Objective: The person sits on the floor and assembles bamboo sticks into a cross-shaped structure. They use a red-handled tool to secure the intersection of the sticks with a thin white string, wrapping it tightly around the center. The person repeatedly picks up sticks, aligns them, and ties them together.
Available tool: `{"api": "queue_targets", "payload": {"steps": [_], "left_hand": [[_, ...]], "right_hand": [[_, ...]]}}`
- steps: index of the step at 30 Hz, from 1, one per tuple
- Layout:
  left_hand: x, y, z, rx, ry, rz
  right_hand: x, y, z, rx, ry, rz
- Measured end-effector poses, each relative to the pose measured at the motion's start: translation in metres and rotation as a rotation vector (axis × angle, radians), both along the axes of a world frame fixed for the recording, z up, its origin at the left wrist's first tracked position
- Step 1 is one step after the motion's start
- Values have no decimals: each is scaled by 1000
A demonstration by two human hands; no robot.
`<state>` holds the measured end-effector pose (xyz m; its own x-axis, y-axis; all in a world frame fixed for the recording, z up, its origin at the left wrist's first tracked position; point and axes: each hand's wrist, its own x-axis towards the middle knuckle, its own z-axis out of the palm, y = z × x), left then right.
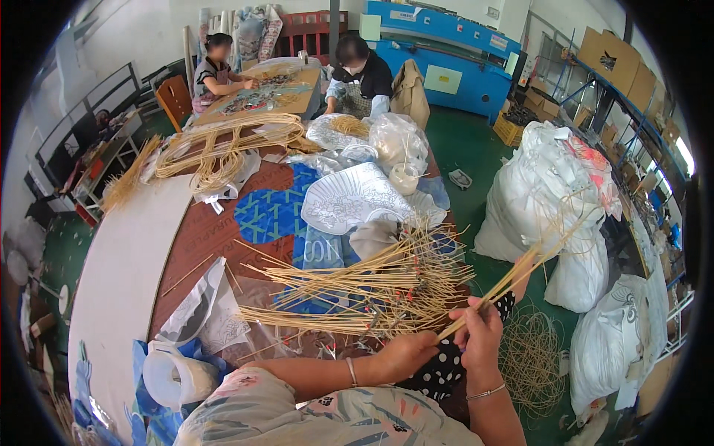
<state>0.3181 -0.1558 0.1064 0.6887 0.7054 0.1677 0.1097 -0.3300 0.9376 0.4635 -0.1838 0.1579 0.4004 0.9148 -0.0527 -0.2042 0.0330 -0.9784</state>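
My right hand [482, 338] is closed around a bundle of thin cane strips [549, 248], which slants up and to the right, its far ends fanning out. Close by, my left hand [405, 355] grips the near end of the same strips with curled fingers. Just beyond my left hand lies a loose pile of thin straw-coloured sticks [349, 286], several with small dark or reddish bits at their right ends. A fan-shaped white sheet with line drawings [353, 197] rests behind the pile, partly over blue patterned cloth [264, 215].
Looped cane bundles [223, 149] lie at the table's far left. A white plastic jug [175, 377] stands by my left elbow. Tangled cane [532, 360] is on the floor at right, near big white sacks [539, 201]. Two people [357, 78] work at the far end.
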Motion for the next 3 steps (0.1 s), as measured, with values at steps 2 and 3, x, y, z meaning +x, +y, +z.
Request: {"api": "queue_targets", "payload": {"steps": [2,3], "left_hand": [[4,-3,5,-29,24,-77],[2,-2,16,-116,92,-125]], "right_hand": [[9,2,-4,-60,43,-75],[10,1,-6,-63,47,-81]]}}
